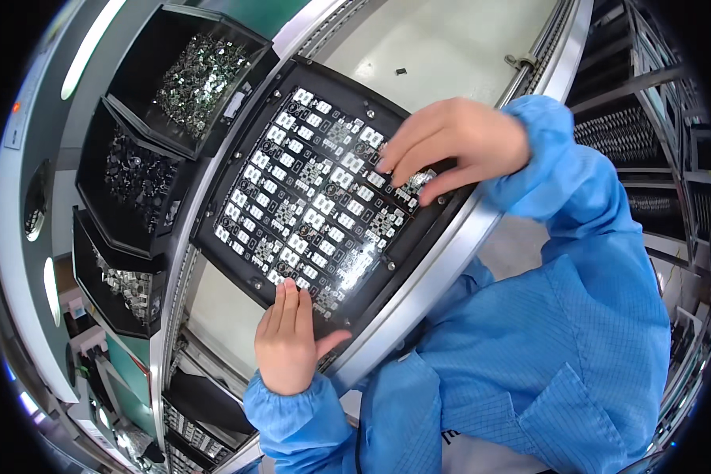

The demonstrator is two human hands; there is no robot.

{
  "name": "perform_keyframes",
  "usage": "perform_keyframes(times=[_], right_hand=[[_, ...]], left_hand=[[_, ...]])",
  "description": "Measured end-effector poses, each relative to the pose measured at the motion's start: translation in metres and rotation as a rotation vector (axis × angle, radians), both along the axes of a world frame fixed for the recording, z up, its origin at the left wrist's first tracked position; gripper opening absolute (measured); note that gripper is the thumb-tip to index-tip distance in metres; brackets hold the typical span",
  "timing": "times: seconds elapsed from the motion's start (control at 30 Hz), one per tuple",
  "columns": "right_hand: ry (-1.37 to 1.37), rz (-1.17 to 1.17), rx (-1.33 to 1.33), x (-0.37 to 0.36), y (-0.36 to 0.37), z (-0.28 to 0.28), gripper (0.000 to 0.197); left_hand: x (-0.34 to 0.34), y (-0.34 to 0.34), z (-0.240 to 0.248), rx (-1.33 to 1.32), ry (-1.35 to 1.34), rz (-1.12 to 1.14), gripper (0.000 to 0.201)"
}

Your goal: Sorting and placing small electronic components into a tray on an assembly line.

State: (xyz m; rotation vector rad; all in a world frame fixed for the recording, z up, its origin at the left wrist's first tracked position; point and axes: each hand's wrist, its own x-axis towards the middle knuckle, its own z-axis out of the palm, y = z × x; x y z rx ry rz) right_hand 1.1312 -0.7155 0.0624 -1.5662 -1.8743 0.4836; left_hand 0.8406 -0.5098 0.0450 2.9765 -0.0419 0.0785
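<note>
Resting at the lower edge of the circuit-board panel (316, 201), the left hand (286, 347) holds its fingers together, thumb spread. The right hand (466, 142) bends over the panel's right side, thumb and fingers apart. The panel lies in a black tray (336, 85) between metal rails (433, 278).

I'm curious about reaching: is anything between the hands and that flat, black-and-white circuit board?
Nothing visible is. The bare left hand has its fingertips at the lower-left edge of the flat, black-and-white circuit board, and the bare right hand is over its right corner.
</note>
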Motion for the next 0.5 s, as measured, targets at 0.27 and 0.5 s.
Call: perform_keyframes(times=[0.27, 0.5], right_hand=[[-0.220, 0.050, -0.061, 0.012, -0.017, -0.012, 0.039], [-0.302, 0.054, 0.156, 0.017, -0.010, -0.029, 0.029]], left_hand=[[-0.002, 0.012, -0.005, -0.015, -0.021, -0.019, 0.053], [0.010, 0.010, 0.001, -0.017, -0.038, -0.066, 0.047]])
